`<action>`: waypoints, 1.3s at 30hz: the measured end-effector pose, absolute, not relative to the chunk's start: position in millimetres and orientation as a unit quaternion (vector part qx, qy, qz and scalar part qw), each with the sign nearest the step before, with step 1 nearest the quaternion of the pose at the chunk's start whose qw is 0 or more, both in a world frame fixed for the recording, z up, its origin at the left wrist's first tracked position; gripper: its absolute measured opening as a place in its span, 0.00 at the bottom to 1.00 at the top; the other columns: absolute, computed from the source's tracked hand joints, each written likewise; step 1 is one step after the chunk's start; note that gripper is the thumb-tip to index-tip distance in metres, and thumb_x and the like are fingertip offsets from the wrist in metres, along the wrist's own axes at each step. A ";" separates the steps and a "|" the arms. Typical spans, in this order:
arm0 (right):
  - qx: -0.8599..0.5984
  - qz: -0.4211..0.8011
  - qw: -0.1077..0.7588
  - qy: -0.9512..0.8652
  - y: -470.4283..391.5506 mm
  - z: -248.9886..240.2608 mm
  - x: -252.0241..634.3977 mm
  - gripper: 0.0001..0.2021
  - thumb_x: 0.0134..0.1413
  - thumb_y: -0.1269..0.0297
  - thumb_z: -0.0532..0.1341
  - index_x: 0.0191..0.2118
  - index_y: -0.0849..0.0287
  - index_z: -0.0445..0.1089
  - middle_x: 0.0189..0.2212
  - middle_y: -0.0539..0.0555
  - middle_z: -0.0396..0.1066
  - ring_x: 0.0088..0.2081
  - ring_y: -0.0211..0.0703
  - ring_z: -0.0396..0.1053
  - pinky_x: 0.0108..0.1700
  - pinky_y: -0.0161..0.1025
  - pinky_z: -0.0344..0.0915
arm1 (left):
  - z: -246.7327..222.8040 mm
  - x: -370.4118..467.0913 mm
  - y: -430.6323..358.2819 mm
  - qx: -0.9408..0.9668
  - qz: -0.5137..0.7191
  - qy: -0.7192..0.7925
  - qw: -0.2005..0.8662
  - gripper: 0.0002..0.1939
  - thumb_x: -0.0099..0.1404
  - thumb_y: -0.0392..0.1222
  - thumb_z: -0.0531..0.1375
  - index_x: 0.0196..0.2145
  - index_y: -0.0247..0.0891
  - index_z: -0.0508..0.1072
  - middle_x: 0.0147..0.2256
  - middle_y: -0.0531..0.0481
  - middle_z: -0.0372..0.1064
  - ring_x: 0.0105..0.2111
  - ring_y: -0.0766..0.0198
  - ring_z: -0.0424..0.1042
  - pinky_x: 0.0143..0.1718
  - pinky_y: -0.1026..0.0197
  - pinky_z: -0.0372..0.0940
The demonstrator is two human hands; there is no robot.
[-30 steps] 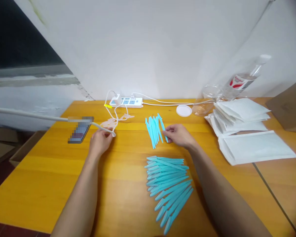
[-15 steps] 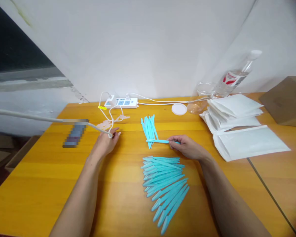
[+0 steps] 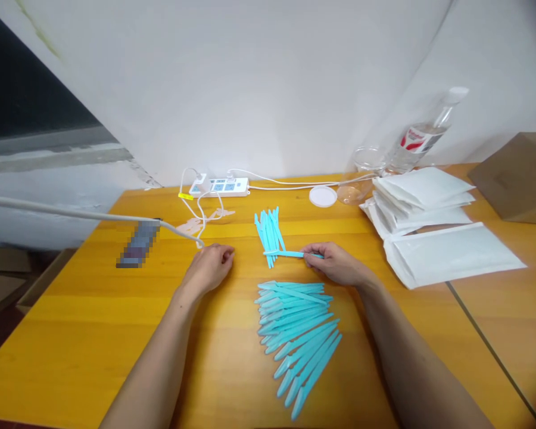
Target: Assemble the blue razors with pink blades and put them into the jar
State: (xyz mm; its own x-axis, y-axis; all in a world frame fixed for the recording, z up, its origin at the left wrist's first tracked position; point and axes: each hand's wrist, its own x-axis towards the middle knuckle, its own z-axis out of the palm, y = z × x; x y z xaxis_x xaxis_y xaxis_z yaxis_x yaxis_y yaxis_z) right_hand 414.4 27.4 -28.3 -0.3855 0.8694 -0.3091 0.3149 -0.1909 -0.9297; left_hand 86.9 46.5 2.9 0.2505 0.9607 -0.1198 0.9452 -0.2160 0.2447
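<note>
My right hand (image 3: 335,262) is closed around the handle end of a turquoise eyebrow razor (image 3: 291,254). The razor lies nearly level, its far end across the lower part of a small bunch of like razors (image 3: 270,229). To the left of that bunch is my left hand (image 3: 211,266), fingers curled in with nothing visible in them. It is close to the end of a white cable (image 3: 178,229). Between my forearms a larger fan of turquoise eyebrow razors (image 3: 299,322) is spread on the wooden table (image 3: 93,333), their handles mostly pointing right.
A power strip (image 3: 226,187) with plugs sits by the wall. A round white lid (image 3: 323,196), a clear plastic tub (image 3: 357,185) and a bottle (image 3: 422,140) stand at the back right. White padded envelopes (image 3: 451,253), a cardboard box (image 3: 513,179) and a blurred phone (image 3: 138,244) lie around.
My left hand has moved right, away from the cable's end, and its fingers have curled in. My right hand still holds the razor in almost the same place.
</note>
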 end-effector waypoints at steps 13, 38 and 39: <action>-0.499 0.603 0.233 -0.577 30.5 -26.7 414.7 0.15 0.57 0.51 0.59 0.35 0.59 0.68 0.22 0.44 0.60 0.23 0.32 0.53 0.25 0.33 0.51 | 1.5 63.7 41.0 0.578 0.275 0.738 0.213 0.24 0.62 0.59 0.58 0.39 0.35 0.79 0.31 0.47 0.77 0.29 0.59 0.73 0.31 0.62 0.62; -0.503 0.603 0.220 -0.579 30.9 -22.2 413.8 0.14 0.58 0.52 0.59 0.35 0.60 0.68 0.21 0.43 0.58 0.21 0.31 0.51 0.23 0.32 0.48 | -30.6 121.5 29.6 0.592 0.369 0.521 0.491 0.15 0.65 0.52 0.62 0.39 0.36 0.73 0.33 0.48 0.76 0.31 0.65 0.74 0.37 0.61 0.69; -0.503 0.606 0.220 -0.576 30.9 -21.8 413.4 0.14 0.58 0.52 0.59 0.35 0.60 0.68 0.20 0.43 0.58 0.21 0.31 0.51 0.22 0.32 0.48 | -30.8 122.1 29.5 0.585 0.385 0.515 0.493 0.14 0.64 0.51 0.64 0.39 0.36 0.74 0.35 0.47 0.77 0.33 0.64 0.75 0.39 0.61 0.70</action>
State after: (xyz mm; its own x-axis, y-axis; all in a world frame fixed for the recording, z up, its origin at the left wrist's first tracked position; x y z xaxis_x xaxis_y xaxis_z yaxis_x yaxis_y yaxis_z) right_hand 413.4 30.9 -21.8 -0.3979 0.8455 -0.3560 0.3133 -0.2395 -0.9190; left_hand 122.1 29.5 -30.8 0.1714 0.9835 -0.0571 0.2232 0.0177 0.9746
